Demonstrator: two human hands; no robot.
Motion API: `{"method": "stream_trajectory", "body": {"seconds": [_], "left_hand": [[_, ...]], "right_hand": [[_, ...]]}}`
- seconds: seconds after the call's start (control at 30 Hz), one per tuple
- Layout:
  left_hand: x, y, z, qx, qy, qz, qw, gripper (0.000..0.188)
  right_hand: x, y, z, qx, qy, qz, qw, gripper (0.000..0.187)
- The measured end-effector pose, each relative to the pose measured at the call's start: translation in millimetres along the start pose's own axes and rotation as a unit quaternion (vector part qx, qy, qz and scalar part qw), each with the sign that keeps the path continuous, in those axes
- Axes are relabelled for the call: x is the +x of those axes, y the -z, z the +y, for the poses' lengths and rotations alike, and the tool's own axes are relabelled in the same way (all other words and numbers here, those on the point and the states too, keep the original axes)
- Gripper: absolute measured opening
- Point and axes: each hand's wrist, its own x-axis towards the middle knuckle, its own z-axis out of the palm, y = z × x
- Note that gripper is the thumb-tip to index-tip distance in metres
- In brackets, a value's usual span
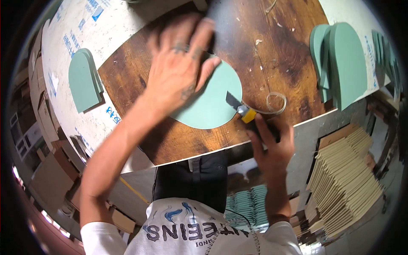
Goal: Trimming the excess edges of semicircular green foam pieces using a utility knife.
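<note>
Closest to you is your white printed shirt (187,231), cut off at the lower edge. Beyond it lies the tabletop (276,55), a dark, scuffed wooden board dotted with pale scraps. Your left hand (180,68) stretches forward, palm down and fingers spread, pressing the flat mint-green foam piece with a rounded edge (212,100) onto the wood and hiding much of it. Your right hand (270,142) is clenched around a yellow-and-black utility knife (246,114), whose blade touches the foam's right edge; its handle is mostly covered. A thin curled trimming (275,104) lies just beside the knife.
</note>
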Motion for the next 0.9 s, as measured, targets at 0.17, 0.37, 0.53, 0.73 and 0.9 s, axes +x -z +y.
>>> {"method": "stream_trajectory", "body": {"seconds": [0.17,0.37,0.53,0.73,0.9], "left_hand": [[-34,-14,34,-0.077,0.264,0.109,0.955,0.073],[-39,-17,38,-0.103,0.243,0.164,0.950,0.053],[-43,-18,35,-0.111,0.240,0.158,0.951,0.044],[-43,-17,33,-0.120,0.234,0.171,0.950,0.042],[-38,-19,30,-0.128,0.220,0.185,0.949,0.042]], "right_hand": [[-1,-6,-2,0.001,0.010,0.010,1.000,0.047],[10,-1,0,0.002,0.001,-0.011,1.000,0.050],[31,-1,4,0.006,0.020,-0.024,1.000,0.051],[69,0,14,0.003,0.085,-0.026,0.996,0.051],[108,5,18,0.019,0.138,-0.043,0.989,0.044]]}}
